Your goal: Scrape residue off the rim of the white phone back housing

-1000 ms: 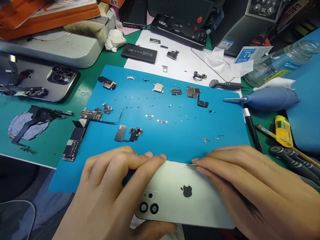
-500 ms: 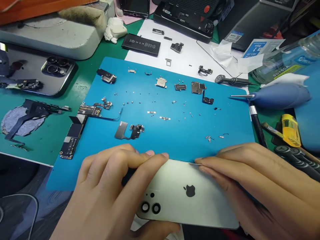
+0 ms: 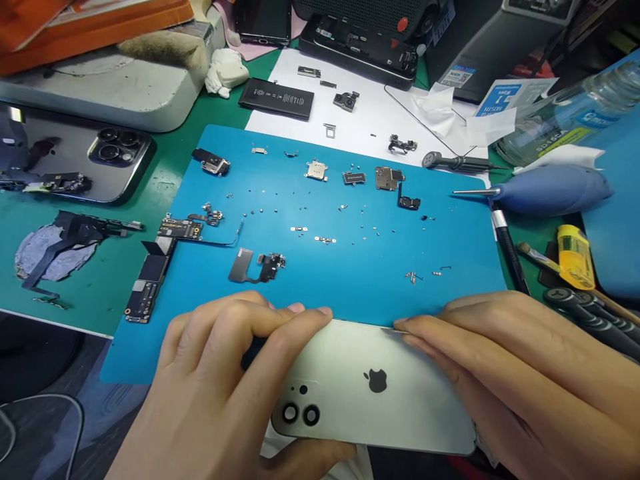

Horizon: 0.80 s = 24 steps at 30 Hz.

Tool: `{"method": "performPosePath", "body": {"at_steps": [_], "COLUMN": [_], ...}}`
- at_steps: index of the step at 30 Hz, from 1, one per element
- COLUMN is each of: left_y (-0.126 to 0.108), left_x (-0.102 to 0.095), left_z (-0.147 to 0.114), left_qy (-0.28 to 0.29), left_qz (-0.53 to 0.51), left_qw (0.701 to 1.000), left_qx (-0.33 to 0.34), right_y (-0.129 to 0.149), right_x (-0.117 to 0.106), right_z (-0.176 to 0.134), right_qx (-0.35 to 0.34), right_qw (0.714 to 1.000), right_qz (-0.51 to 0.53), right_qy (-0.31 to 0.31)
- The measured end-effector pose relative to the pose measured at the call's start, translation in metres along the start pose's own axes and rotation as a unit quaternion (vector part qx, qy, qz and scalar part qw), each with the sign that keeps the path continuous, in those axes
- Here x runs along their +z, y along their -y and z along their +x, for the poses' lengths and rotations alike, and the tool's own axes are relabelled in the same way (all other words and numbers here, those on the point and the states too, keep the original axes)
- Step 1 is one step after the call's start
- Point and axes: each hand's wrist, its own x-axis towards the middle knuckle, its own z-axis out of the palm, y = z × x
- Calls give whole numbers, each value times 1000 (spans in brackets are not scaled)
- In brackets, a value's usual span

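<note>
You've got the pale phone housing (image 3: 340,377) in both hands, down at the near side of the blue mat (image 3: 345,283). Your left hand (image 3: 215,377) wraps the camera end, fingers on the far edge, thumb at the near edge; your right hand (image 3: 530,373) has the other end, fingertips pinching the far edge. Room-wise, a strip of mat separates that edge from the flex part (image 3: 270,267). Watch the sides: the circuit board (image 3: 150,280) sits along the mat's left edge, and the blower's (image 3: 555,190) nozzle pokes over the right.
</note>
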Motion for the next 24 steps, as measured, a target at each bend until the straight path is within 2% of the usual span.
{"method": "performPosePath", "body": {"at_steps": [7,11,20,24], "left_y": [-1,-2,-5,-6], "left_x": [-2,-3,0,0], "left_z": [4,4,0,2], "left_qy": [7,5,-6,-8], "left_qz": [12,7,-18,-7], "left_qw": [1000,1000,1000,1000], "left_qx": [22,23,-13,-7], "right_y": [0,0,-4,-4], "right_x": [1,3,-3,-6], "right_z": [8,9,6,7], "right_qx": [-13,-32,-51,-2], "right_qw": [999,999,998,997], "right_qz": [35,16,-10,15], "right_qy": [-11,-11,-32,-81]}}
